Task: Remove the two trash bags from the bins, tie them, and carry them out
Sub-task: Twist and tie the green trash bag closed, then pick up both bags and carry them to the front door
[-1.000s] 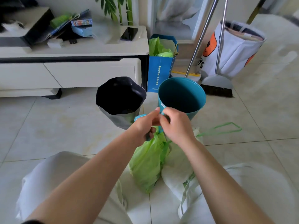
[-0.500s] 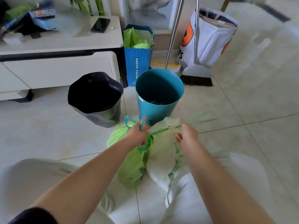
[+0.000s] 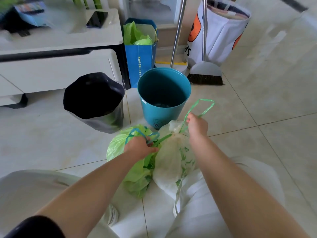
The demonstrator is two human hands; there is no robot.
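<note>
Two trash bags lie side by side and touching on the tiled floor [image 3: 51, 148], a green trash bag [image 3: 120, 148] and a white trash bag [image 3: 171, 162], both out of the teal bin [image 3: 163, 98] just behind them. The left hand [image 3: 139, 148] is closed around the green bag's blue drawstring [image 3: 137, 132] and one end of the white bag's green drawstring [image 3: 199, 109], whose loop the right hand [image 3: 197, 126] pinches and lifts. Beside the teal bin stands a black-lined bin [image 3: 93, 100] (leaning a little), with a blue paper bag [image 3: 139, 64], a broom [image 3: 205, 74] and a white cabinet [image 3: 60, 66] behind
</note>
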